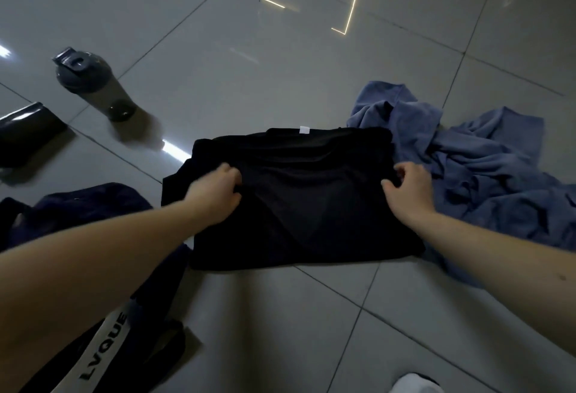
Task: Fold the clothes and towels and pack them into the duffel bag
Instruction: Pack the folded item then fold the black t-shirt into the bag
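Note:
A black T-shirt [311, 199] lies partly folded on the grey tiled floor, its white neck label at the far edge. My left hand [218, 193] grips a fold of the shirt near its left side. My right hand [408, 190] pinches the cloth at the shirt's right edge. A crumpled blue towel [486, 168] lies to the right, partly under the shirt. The dark duffel bag [103, 346], with a white strap lettered LVQUE, sits at the lower left, partly hidden under my left forearm.
A grey shaker bottle [93, 84] stands on the floor at the far left. A shiny black pouch [25, 130] lies at the left edge. Something white [414, 385] shows at the bottom edge. Bare tiles stretch beyond the shirt.

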Demonstrator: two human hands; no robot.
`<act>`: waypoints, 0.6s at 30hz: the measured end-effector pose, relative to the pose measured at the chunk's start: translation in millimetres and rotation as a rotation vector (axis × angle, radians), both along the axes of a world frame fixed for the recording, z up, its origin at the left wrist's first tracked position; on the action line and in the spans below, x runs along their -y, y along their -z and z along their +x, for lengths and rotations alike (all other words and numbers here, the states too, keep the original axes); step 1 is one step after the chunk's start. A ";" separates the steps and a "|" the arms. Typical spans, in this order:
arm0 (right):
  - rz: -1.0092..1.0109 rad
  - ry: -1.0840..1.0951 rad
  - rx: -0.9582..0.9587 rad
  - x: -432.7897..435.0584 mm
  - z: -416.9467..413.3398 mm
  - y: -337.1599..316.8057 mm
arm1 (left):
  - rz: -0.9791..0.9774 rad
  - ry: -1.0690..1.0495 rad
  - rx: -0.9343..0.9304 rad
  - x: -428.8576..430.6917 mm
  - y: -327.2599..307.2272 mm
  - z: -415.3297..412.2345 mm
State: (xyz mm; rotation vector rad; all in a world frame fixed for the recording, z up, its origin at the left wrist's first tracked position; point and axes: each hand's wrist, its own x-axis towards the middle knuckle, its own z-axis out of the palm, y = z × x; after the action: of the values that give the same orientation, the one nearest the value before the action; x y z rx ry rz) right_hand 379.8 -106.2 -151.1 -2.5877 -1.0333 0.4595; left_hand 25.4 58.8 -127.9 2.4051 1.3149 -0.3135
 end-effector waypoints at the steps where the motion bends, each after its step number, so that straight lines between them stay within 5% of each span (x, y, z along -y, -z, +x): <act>1: -0.031 0.031 0.014 13.9 -4.4 4.1 | -0.027 0.049 -0.044 19.2 -0.4 0.9; 6: -0.170 0.202 -0.020 62.5 -17.7 19.3 | -0.093 0.303 -0.271 87.6 3.9 -4.8; 11: -0.368 0.260 -0.140 81.2 -21.3 13.6 | -0.063 0.332 -0.350 101.3 9.4 -16.5; 18: -0.351 0.353 -0.310 78.9 -10.7 5.1 | -0.018 0.413 -0.432 104.3 14.5 -19.9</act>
State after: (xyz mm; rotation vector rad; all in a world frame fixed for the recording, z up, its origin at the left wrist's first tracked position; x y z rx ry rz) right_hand 369.1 -185.0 -156.2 -2.7905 -0.4088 0.9786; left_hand 5.5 -45.5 -142.4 2.6752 0.9413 -1.0000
